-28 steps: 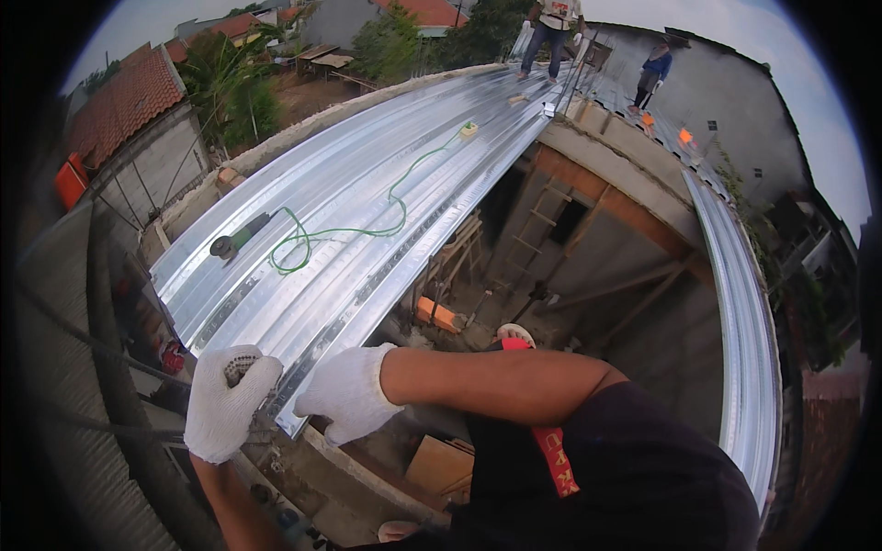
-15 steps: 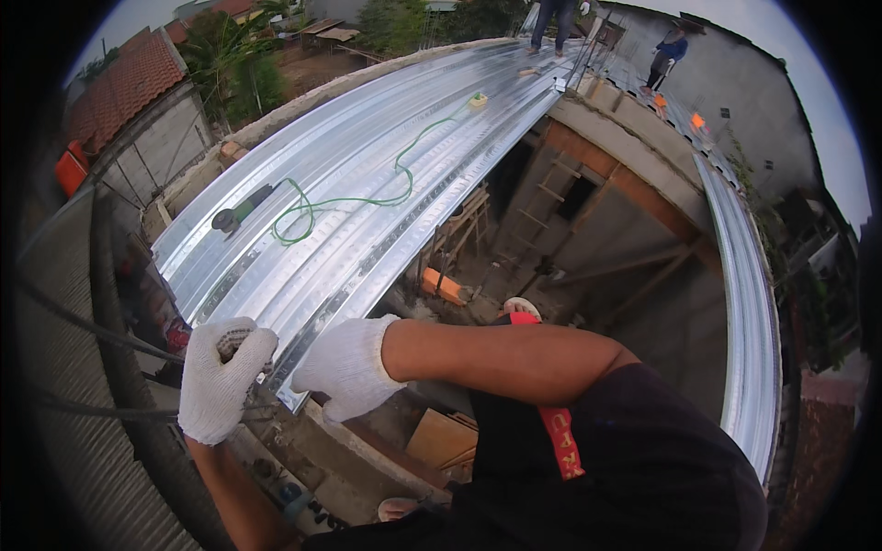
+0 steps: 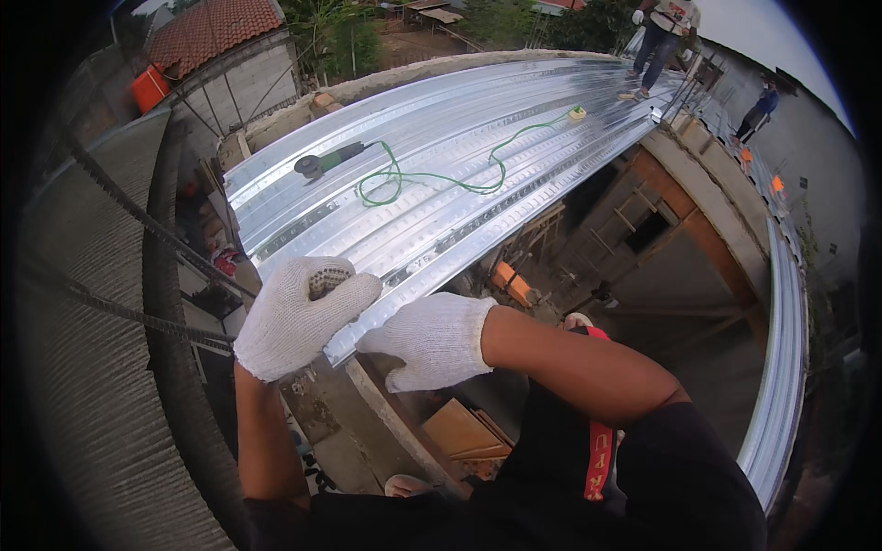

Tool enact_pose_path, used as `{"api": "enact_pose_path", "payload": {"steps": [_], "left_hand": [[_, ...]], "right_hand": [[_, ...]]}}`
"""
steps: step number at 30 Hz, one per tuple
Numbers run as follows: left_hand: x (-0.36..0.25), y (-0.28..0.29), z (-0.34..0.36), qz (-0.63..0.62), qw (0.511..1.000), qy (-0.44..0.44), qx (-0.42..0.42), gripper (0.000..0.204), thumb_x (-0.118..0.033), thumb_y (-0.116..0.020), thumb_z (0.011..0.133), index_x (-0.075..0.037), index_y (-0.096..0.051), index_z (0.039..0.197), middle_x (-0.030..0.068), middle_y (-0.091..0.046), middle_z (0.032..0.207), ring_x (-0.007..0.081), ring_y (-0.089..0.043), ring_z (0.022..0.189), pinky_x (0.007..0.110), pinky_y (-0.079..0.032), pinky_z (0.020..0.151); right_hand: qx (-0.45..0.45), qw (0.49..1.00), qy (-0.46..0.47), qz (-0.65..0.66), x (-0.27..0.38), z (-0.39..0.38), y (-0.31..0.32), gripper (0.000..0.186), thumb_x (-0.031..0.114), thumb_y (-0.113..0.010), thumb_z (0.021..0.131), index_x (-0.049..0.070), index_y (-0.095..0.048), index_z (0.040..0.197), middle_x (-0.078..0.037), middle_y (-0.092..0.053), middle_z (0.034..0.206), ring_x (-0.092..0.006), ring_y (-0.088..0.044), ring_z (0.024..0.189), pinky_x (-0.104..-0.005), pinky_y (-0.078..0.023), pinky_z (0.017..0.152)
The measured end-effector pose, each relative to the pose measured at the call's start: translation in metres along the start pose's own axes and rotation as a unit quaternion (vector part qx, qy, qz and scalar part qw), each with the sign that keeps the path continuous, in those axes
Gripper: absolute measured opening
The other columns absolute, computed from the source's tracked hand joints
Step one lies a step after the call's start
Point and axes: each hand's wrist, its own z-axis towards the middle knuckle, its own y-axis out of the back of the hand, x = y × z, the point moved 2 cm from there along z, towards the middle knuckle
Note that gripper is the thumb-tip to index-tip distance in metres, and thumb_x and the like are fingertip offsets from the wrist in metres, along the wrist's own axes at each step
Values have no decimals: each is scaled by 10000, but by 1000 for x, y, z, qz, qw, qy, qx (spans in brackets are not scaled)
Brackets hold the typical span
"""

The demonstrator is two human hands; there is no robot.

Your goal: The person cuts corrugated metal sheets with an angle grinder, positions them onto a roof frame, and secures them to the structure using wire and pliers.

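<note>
Showing curled fingers, the left hand (image 3: 308, 317) is at the near end of the ribbed metal sheeting (image 3: 432, 119) (whether its grip holds it, I cannot tell); rightward, the right hand (image 3: 427, 342) touches the edge, grip likewise unclear.

Metal decking (image 3: 459, 129) presents a glossy, silvery finish, ribbed and embossed, with duller dark patches along some ribs. The left glove (image 3: 289, 321) and right glove (image 3: 436, 340) are white knitted cloth, matt and coarse; dark dots show inside the left one. The green cord (image 3: 473, 190) appears smooth and plastic. The shirt (image 3: 661, 487) is matt dark cloth. Flat boards (image 3: 464, 430) look like smooth, unpolished wood. The concrete ledge (image 3: 404, 422) is rough and matt. The corrugated roof (image 3: 101, 312) is dull grey, its material undetermined.
</note>
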Motion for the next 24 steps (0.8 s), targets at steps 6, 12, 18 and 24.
{"api": "enact_pose_path", "payload": {"steps": [6,12,18,24], "left_hand": [[9,8,-3,15,1000,-22,12,388,-346,-729,997,25,-773,894,-22,-625,668,41,-514,624,252,-420,559],[-3,2,1,44,999,-14,1,422,-379,-735,986,28,-759,878,-23,-614,654,37,-505,620,253,-414,553],[10,-2,-3,-12,999,-10,-36,320,-261,-706,958,29,-717,824,-3,-621,665,40,-540,597,227,-406,556],[7,-5,-1,-16,998,-16,-51,292,-239,-706,967,30,-717,853,6,-635,682,43,-515,566,236,-386,529]], "right_hand": [[-54,998,42,-9,-2,8,-14,419,342,-602,941,74,-644,1259,-198,-746,1087,-383,-726,1046,-490,-566,922],[-42,999,31,-5,-10,2,-14,448,336,-609,922,64,-657,1275,-204,-746,1105,-388,-722,1060,-498,-564,930],[11,1000,-3,-9,-2,12,-7,476,330,-660,902,48,-655,1284,-204,-742,1065,-415,-704,1044,-502,-554,917],[6,1000,-2,4,1,1,-3,467,301,-653,878,36,-668,1263,-194,-747,1042,-410,-712,1021,-506,-558,903]]}}
